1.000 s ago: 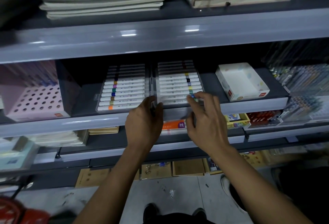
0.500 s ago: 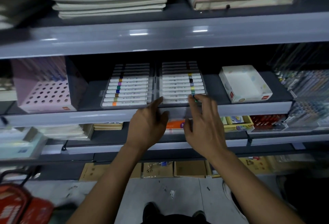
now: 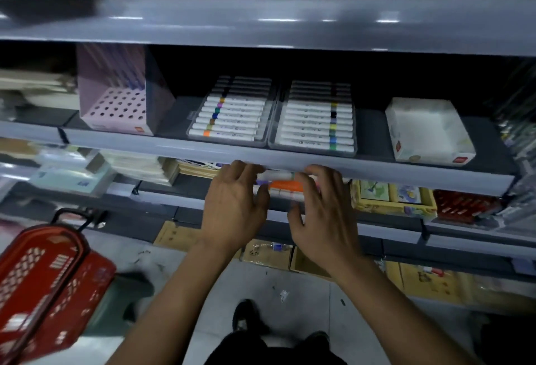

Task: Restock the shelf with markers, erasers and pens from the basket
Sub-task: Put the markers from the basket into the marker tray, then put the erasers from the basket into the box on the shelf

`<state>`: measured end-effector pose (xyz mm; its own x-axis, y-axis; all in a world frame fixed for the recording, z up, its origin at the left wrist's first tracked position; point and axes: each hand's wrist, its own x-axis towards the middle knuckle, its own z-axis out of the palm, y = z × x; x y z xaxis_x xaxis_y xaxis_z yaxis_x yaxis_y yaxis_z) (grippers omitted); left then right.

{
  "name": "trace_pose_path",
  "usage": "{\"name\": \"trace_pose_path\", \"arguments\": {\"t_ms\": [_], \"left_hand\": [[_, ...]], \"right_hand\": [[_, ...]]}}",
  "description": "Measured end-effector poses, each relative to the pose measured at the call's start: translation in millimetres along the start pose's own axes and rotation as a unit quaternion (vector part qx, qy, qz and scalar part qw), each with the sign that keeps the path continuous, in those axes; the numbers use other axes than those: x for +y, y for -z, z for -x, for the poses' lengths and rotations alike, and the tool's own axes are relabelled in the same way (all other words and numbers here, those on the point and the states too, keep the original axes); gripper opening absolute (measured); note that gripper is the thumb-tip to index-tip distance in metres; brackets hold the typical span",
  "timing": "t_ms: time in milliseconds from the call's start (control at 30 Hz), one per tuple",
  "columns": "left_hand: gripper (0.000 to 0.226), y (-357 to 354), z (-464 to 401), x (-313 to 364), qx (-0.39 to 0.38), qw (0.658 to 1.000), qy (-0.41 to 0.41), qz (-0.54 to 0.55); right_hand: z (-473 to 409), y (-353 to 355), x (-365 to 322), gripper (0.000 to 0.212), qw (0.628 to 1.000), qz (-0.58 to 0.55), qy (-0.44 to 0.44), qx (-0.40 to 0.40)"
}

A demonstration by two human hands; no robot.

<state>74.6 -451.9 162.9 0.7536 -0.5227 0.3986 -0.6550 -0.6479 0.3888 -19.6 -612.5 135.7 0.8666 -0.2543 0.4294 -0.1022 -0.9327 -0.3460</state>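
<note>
Both hands have dropped from the open marker case on the middle shelf to the shelf just below it, and the view has tilted down so that the red basket [image 3: 43, 286] now shows at lower left on the floor. The left hand [image 3: 235, 205] reaches forward with its back up, wrist straight, fingers curled over the near left end of a marker pack with an orange label [image 3: 285, 186] that lies under the lip of the middle shelf [image 3: 406, 174]; the thumb sits low against the pack's front edge. The right hand [image 3: 319, 208] mirrors it on the pack's right end, fingers bent over the top and thumb spread down toward the lower shelf's front rail. Both hands appear to grip the pack between them, though motion blur hides exactly where the fingertips rest. Both forearms rise from the bottom of the frame and converge toward the pack. Above, the two halves of the clear marker case [image 3: 271, 116] lie open and flat on the middle shelf, white marker barrels with coloured bands in rows on each side. A pink perforated box [image 3: 116, 112] stands to the left of the case, and a white box [image 3: 429, 132] sits to its right. A yellow-framed box [image 3: 391, 196] lies just right of the right hand on the lower shelf.
</note>
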Motion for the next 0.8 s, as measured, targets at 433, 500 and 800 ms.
{"name": "trace_pose_path", "arguments": {"t_ms": [433,500,800], "left_hand": [[0.034,44.0,80.9,-30.2,-0.018,0.996,0.069,-0.059],[0.035,59.7,96.5,-44.1,-0.023,0.995,0.074,-0.059],[0.034,165.8,202.2,-145.7,0.024,0.982,0.177,-0.068]], "right_hand": [[34.9,-14.2,-63.4,0.046,0.992,-0.019,0.006,-0.125],[40.5,-16.9,-85.4,0.048,0.991,-0.017,0.001,-0.129],[58.4,-59.0,-238.2,0.045,0.982,-0.038,0.084,-0.164]]}}
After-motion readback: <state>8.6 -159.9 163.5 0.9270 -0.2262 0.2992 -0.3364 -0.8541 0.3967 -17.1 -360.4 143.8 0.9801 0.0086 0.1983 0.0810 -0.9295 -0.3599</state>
